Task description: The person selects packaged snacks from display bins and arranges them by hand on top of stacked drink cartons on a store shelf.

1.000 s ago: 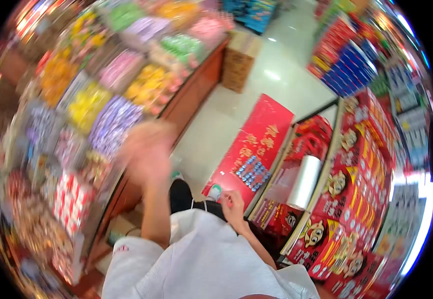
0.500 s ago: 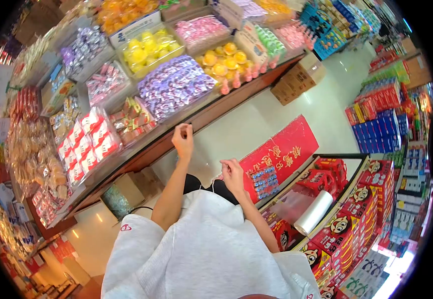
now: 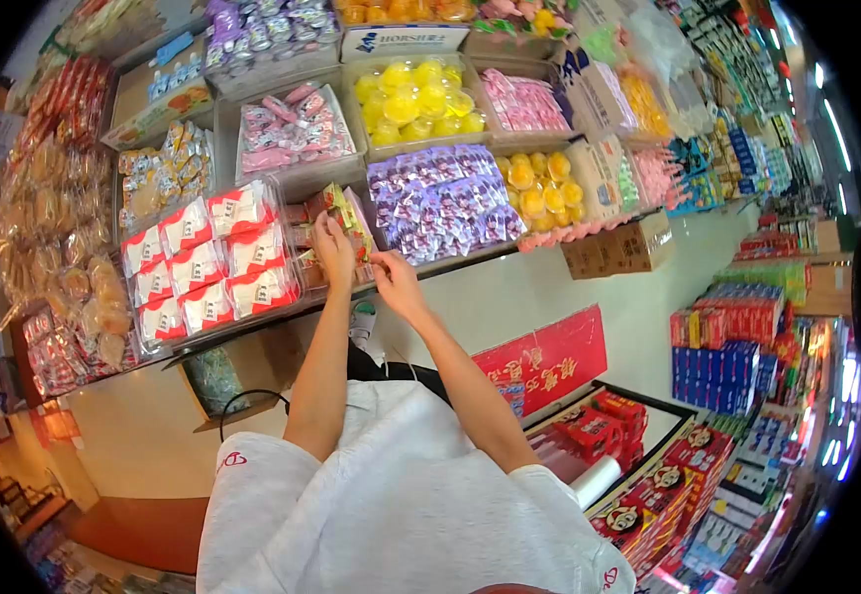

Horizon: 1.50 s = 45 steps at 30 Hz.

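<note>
My left hand (image 3: 335,252) reaches over the shelf edge into a bin of small red, green and gold snack packets (image 3: 353,224). Its fingers are stretched out and touch the packets; the fingertips are partly lost among them. Close by on the right, my right hand (image 3: 401,285) hangs at the front edge of the shelf, fingers loosely bent and apart, with nothing visible in it. Left of the packets stands a clear box of red and white wrapped packs (image 3: 196,265). On their right lies a pile of purple sachets (image 3: 440,203).
Further bins hold yellow cups (image 3: 415,104), pink packets (image 3: 292,129) and orange-yellow cups (image 3: 546,188). Below the shelf are an open carton (image 3: 242,371) and a closed carton (image 3: 618,247). To my right stand a red sign board (image 3: 549,356), a plastic roll (image 3: 594,480) and stacked red boxes (image 3: 663,485).
The view has turned and come closer to the shelf. My left hand has gone from in front of the shelf into the packet bin. My right hand has risen to the shelf edge.
</note>
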Motion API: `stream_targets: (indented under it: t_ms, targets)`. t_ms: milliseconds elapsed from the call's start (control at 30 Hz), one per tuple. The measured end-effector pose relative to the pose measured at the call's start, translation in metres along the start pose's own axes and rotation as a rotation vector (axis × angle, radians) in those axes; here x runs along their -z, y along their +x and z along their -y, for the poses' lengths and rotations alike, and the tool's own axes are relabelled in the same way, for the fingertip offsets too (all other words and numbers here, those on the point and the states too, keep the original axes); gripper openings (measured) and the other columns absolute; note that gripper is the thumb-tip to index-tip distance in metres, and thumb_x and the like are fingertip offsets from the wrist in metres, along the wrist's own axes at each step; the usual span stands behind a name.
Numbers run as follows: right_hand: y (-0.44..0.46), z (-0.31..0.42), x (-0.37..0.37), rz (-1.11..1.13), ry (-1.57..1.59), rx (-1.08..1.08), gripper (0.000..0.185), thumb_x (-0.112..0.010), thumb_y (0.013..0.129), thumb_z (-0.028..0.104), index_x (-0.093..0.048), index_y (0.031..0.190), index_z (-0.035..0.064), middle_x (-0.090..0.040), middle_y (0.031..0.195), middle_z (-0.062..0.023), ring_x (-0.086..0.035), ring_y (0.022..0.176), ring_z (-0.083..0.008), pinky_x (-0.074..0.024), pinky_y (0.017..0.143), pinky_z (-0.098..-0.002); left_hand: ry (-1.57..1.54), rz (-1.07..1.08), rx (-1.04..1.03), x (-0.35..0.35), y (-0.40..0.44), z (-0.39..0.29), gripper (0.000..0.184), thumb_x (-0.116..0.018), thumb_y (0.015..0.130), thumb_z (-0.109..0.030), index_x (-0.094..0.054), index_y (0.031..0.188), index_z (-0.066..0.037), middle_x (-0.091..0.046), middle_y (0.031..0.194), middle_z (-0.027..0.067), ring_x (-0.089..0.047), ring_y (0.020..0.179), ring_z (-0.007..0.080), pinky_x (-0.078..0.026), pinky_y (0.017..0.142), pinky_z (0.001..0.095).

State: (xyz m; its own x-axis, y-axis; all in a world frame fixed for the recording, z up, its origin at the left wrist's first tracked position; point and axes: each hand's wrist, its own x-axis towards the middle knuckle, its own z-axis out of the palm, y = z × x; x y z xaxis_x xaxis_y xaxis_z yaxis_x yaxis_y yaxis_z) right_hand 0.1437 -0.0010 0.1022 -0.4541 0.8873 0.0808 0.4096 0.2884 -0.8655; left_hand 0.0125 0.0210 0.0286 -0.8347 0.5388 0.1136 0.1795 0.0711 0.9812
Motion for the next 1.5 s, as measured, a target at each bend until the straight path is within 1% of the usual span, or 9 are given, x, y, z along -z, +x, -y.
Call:
stream_targets:
  t_ms: [233,333,633,800,1033,1167,1333,1400,1500]
  targets:
    - [0.056,-0.045,-0.035,0.087,-0.004,-0.105,0.032,-0.050,0.086,0.004,-0.057,0.118,0.0039,-0.063,0.091,-0.0146,-0.062,0.073,-0.0213,-0.0501,0.067,-0.0306,0.249,-0.039,0.367,-0.039,0.053,0.055,0.058,-0.048,0.089,-0.043,-0.044,0.132,-0.004,-0.045,0.131,0.0224,-0.039,0.123,0.0409,-0.023,0.103,0.0552]
    - [0.076,-0.054,-0.036,0.151,-0.020,-0.161,0.041,-0.048,0.085,0.002,-0.050,0.126,0.0025,-0.058,0.113,-0.0133,-0.059,0.091,-0.0161,-0.0482,0.078,-0.0298,0.432,0.047,0.558,-0.047,0.065,0.044,0.062,-0.050,0.086,-0.050,-0.042,0.136,-0.013,-0.040,0.142,0.0098,-0.034,0.126,0.0429,-0.022,0.101,0.0596]
    - [0.111,-0.016,-0.040,0.295,0.251,-0.501,0.060,-0.049,0.083,0.000,-0.034,0.141,0.0060,-0.043,0.138,-0.0122,-0.045,0.121,-0.0235,-0.0349,0.100,-0.0303,0.467,0.179,0.826,-0.044,0.083,0.029,0.095,-0.070,0.062,-0.061,-0.038,0.138,-0.014,-0.034,0.141,0.0200,-0.027,0.130,0.0413,-0.020,0.102,0.0590]
    - [0.119,-0.019,-0.054,0.245,0.348,-0.493,0.067,-0.047,0.080,-0.002,-0.024,0.143,-0.0012,-0.034,0.144,-0.0189,-0.031,0.133,-0.0276,-0.0241,0.109,-0.0323,0.449,0.193,0.702,-0.041,0.068,0.042,0.091,-0.073,0.060,-0.061,-0.043,0.131,-0.012,-0.040,0.132,0.0193,-0.032,0.122,0.0391,-0.022,0.097,0.0599]
    - [0.094,-0.042,-0.042,0.212,0.413,-0.404,0.065,-0.048,0.086,0.000,-0.019,0.144,0.0013,-0.031,0.145,-0.0169,-0.038,0.128,-0.0263,-0.0288,0.105,-0.0326,-0.152,0.061,0.298,-0.048,0.041,0.039,0.039,-0.067,0.083,-0.025,-0.046,0.106,0.000,-0.056,0.097,0.0182,-0.056,0.092,0.0283,-0.043,0.084,0.0390]
    - [0.033,0.023,-0.002,0.008,0.506,-0.372,0.066,-0.055,0.091,0.014,-0.018,0.145,0.0048,-0.041,0.135,-0.0122,-0.054,0.093,-0.0120,-0.0449,0.072,-0.0247,-0.235,0.135,0.271,-0.015,0.036,-0.039,0.035,-0.062,0.088,-0.026,-0.046,0.107,-0.001,-0.055,0.095,0.0135,-0.055,0.088,0.0210,-0.044,0.080,0.0320]
    - [-0.041,0.035,0.040,-0.283,0.425,-0.418,0.057,-0.057,0.091,0.015,-0.028,0.140,0.0050,-0.050,0.121,-0.0087,-0.053,0.081,-0.0087,-0.0408,0.061,-0.0207,-0.241,0.691,-0.109,0.002,-0.019,-0.078,0.027,-0.060,0.087,-0.015,-0.047,0.107,-0.002,-0.059,0.087,0.0124,-0.059,0.084,0.0206,-0.047,0.075,0.0340]
    - [-0.065,0.046,0.066,-0.351,0.467,-0.489,0.051,-0.057,0.091,0.015,-0.036,0.137,0.0046,-0.055,0.114,-0.0074,-0.053,0.076,-0.0080,-0.0401,0.059,-0.0196,-0.238,1.258,0.007,0.008,-0.032,-0.108,0.034,-0.063,0.085,-0.019,-0.047,0.111,-0.003,-0.056,0.104,0.0120,-0.056,0.095,0.0184,-0.044,0.083,0.0322]
    - [-0.094,0.058,0.091,-0.414,0.553,-0.599,0.032,-0.058,0.091,0.015,-0.053,0.120,0.0038,-0.060,0.092,-0.0018,-0.052,0.070,-0.0065,-0.0397,0.056,-0.0194,-0.223,1.397,0.000,0.007,-0.060,-0.146,0.039,-0.064,0.086,-0.030,-0.050,0.112,-0.005,-0.061,0.089,0.0095,-0.058,0.082,0.0178,-0.047,0.072,0.0325]
